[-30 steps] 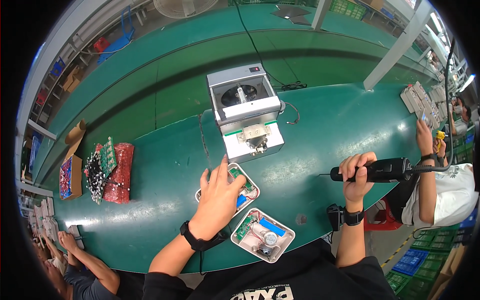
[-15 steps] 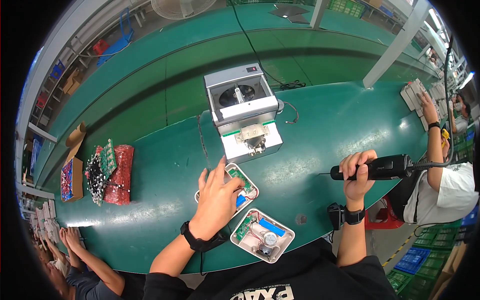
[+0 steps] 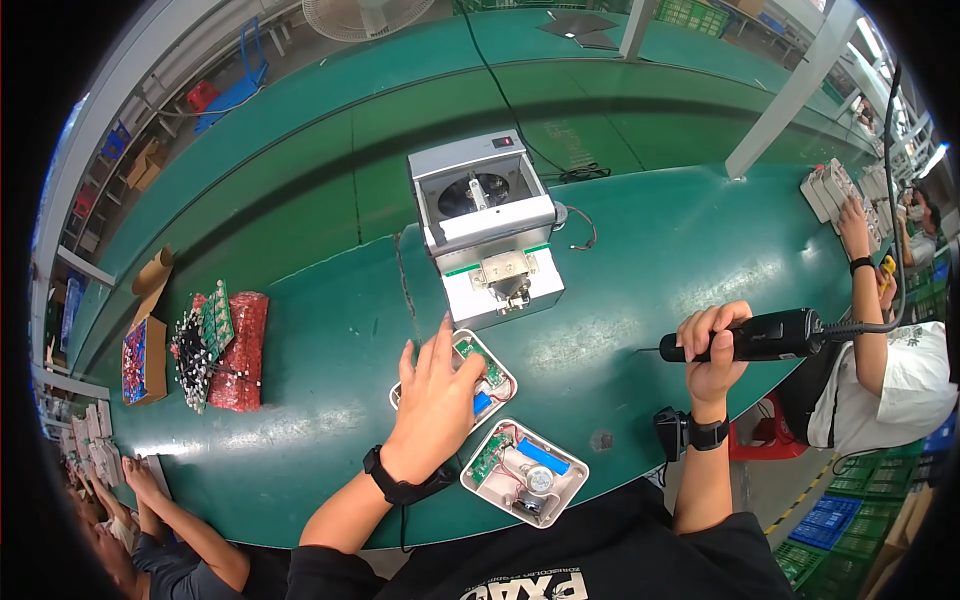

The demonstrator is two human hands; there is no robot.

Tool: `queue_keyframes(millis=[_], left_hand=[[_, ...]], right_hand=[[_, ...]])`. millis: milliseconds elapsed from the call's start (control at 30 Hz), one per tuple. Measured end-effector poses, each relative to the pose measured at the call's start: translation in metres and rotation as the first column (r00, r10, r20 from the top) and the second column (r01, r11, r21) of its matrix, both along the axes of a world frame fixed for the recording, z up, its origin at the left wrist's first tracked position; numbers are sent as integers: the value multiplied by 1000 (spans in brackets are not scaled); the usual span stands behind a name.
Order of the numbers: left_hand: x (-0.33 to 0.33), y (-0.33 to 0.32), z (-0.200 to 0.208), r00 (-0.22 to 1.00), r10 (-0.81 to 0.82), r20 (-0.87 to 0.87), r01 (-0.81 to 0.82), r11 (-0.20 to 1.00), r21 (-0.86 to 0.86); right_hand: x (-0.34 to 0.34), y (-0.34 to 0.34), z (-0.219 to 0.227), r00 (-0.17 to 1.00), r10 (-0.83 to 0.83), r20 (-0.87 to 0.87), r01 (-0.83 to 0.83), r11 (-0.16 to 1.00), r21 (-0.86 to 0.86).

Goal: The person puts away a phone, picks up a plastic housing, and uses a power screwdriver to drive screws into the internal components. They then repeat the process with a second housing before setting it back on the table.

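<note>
My left hand [image 3: 436, 400] lies over a white plastic housing half [image 3: 510, 398], its fingers stretched out and spread across the rim. Inside that housing a green circuit board, a blue battery cell and red wires show; my palm hides the rest. Just nearer to me sits a second open housing [image 3: 487, 490] with a board, a blue cell and a round metal part. To the right, my right hand [image 3: 715, 350] is wrapped around a black electric screwdriver [image 3: 775, 337]. Its thin bit points left above the green table, apart from both housings.
A grey metal machine [image 3: 490, 225] stands beyond the housings. On the left are a cardboard box [image 3: 150, 360] of small parts, red bubble wrap [image 3: 248, 350] and circuit boards [image 3: 217, 318]. The screwdriver's cord [image 3: 896, 230] hangs at right. Co-workers' hands [image 3: 855, 230] work at both sides.
My hands, the screwdriver and both housings have hardly moved. Behind the machine, the seams of the dark green belt have shifted right. The co-worker's hand at far right has moved slightly.
</note>
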State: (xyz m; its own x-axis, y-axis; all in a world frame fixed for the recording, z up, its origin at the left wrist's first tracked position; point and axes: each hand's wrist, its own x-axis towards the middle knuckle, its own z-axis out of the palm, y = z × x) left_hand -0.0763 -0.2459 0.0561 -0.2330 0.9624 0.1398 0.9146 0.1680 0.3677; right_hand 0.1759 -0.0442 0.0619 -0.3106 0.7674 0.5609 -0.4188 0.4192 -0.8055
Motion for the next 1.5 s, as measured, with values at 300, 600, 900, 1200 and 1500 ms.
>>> queue_keyframes(millis=[300,600,900,1200,1500], left_hand=[[1,3,0,1000,31,4,-31,998,57],[-2,-5,8,971,237,15,-236,970,-61],[-11,8,5,998,16,57,-20,997,75],[-12,8,6,997,23,70,-28,997,72],[-14,7,6,997,24,80,-31,995,98]], right_hand=[[2,2,0,1000,-23,-17,22,1000,-16],[-29,-2,22,993,95,69,-92,995,-37],[-134,-37,94,920,382,-84,-364,915,171],[-170,-31,73,923,382,47,-385,920,70],[-161,-57,43,870,488,73,-483,873,-73]])
